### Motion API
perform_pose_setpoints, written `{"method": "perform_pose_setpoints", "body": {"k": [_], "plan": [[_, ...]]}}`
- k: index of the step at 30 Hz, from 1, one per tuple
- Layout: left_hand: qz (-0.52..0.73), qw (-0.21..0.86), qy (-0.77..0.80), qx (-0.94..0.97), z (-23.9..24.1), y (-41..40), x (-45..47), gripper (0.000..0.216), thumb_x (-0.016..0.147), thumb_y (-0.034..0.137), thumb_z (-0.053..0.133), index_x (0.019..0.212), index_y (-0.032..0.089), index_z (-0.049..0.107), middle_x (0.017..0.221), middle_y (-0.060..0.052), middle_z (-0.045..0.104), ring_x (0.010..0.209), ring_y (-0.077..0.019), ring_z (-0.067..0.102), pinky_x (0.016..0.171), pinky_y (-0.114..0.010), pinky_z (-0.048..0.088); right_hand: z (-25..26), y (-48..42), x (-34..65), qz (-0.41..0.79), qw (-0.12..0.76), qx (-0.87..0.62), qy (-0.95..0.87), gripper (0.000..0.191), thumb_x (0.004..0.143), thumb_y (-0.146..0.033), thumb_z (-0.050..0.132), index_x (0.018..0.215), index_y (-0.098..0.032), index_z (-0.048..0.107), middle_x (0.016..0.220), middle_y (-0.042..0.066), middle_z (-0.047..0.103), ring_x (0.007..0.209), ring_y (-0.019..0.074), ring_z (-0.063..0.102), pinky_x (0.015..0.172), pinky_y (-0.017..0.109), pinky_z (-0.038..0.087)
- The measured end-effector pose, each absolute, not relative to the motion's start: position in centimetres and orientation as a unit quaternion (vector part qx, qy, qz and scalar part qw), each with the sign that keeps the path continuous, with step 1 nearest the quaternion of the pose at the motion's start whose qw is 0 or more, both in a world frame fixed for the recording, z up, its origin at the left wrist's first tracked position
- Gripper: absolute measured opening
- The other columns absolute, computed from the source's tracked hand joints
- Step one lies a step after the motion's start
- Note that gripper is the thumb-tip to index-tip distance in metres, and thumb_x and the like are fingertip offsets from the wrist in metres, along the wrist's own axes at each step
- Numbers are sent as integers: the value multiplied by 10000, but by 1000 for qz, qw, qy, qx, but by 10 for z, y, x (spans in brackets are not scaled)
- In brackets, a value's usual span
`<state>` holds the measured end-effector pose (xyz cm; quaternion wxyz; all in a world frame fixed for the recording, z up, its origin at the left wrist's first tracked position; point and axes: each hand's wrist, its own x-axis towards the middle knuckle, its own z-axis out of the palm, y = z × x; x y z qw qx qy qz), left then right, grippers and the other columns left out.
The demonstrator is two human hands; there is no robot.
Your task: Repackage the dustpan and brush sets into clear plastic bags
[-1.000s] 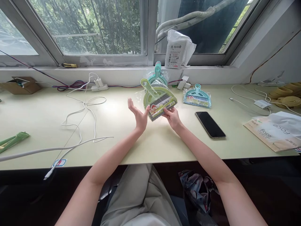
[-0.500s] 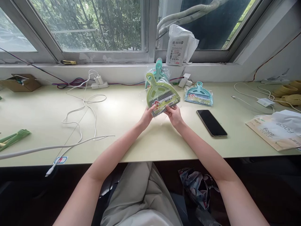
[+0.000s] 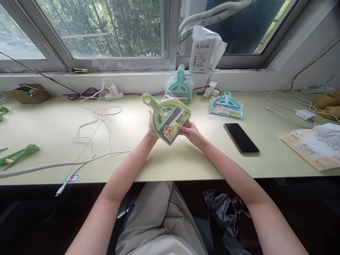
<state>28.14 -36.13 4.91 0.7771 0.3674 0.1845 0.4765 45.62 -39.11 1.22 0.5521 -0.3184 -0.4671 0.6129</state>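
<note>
A green mini dustpan-and-brush set (image 3: 166,116) in clear plastic wrap is held above the pale desk (image 3: 132,141), its handle pointing up and left. My left hand (image 3: 152,128) grips it from behind and below at its left side. My right hand (image 3: 189,130) pinches its lower right corner near the label. Both hands are closed on the pack.
Two teal wrapped dustpan sets lie behind, one (image 3: 180,88) at the wall, one (image 3: 226,106) to the right. A black phone (image 3: 241,138) lies right of my hands. White cables (image 3: 97,120) sprawl left; a paper bag (image 3: 313,147) sits far right; green pieces (image 3: 18,154) far left.
My left hand went from open beside the pack to gripping it. The pack has swung left and tilted, its handle now pointing up-left, uncovering the teal set behind.
</note>
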Motion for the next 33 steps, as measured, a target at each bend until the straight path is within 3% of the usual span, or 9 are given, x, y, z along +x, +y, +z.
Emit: {"method": "perform_pose_setpoints", "body": {"k": [8,17,21,23,26,33], "plan": [[426,823,180,330,48,-365,285,664,874,639,325,1289,164,532,1223,-108,638,1228,-315,512,1052,-541,370,17,-396,456,627,530,-311,-479,439,628,-381,832,986,-207,646,1044,54,721,939,241,687,799,403,612],[554,719,201,369,33,-354,294,760,812,777,273,1214,205,573,1265,-90,615,1309,-314,440,1076,-483,345,13,-383,467,541,647,-341,-417,428,622,-403,826,953,-230,617,1037,34,715,1035,251,661,895,434,579],[506,657,265,492,34,-365,301,543,795,570,581,1203,214,547,1274,-87,606,1286,-315,464,1070,-474,357,14,-380,473,518,675,-345,-397,406,630,-389,819,932,-229,600,1058,37,704,1106,252,629,939,434,559],[490,638,285,522,34,-371,305,572,746,415,693,1250,235,490,1296,-77,589,1266,-306,484,1062,-476,374,16,-381,474,517,673,-349,-398,393,634,-387,814,919,-231,593,1077,37,697,1125,254,619,946,432,556],[486,632,290,529,34,-372,306,605,734,348,697,1275,238,449,1300,-76,581,1247,-300,505,1056,-495,386,19,-384,472,517,665,-357,-404,398,635,-392,812,924,-236,586,1088,35,691,1133,258,613,936,431,562],[527,582,264,560,29,-362,304,474,735,374,684,1149,200,534,1253,-92,613,1242,-280,507,1087,-451,358,18,-384,470,513,665,-357,-408,396,648,-385,807,935,-239,578,1092,26,685,1116,246,623,920,407,573]]}}
